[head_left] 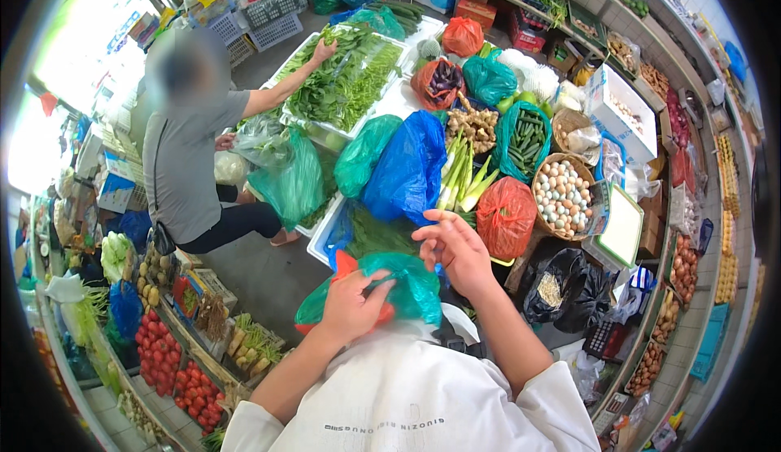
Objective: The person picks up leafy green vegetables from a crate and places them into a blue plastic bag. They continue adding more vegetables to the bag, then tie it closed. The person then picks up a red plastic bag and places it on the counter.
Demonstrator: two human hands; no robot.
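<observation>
Close to my body, my left hand (355,304) is closed on a bunched plastic bag, with red plastic showing around its fingers. A green plastic bag (407,277) bulges out beside that hand; what it contains cannot be made out. My right hand (457,253) is raised to the right of the bag, fingers loosely curled and apart, with nothing seen in them. Just beyond it lie pale green stalks (464,177) and a tied red bag (506,218). A large blue bag (405,163) stands ahead of both hands.
A person in grey (195,151) at the left reaches into a white tray (358,133) of leafy greens. To the right sit a basket of eggs (561,196), a green bag of cucumbers (523,139) and black bags (561,277). Tomatoes (159,353) fill the lower left shelf.
</observation>
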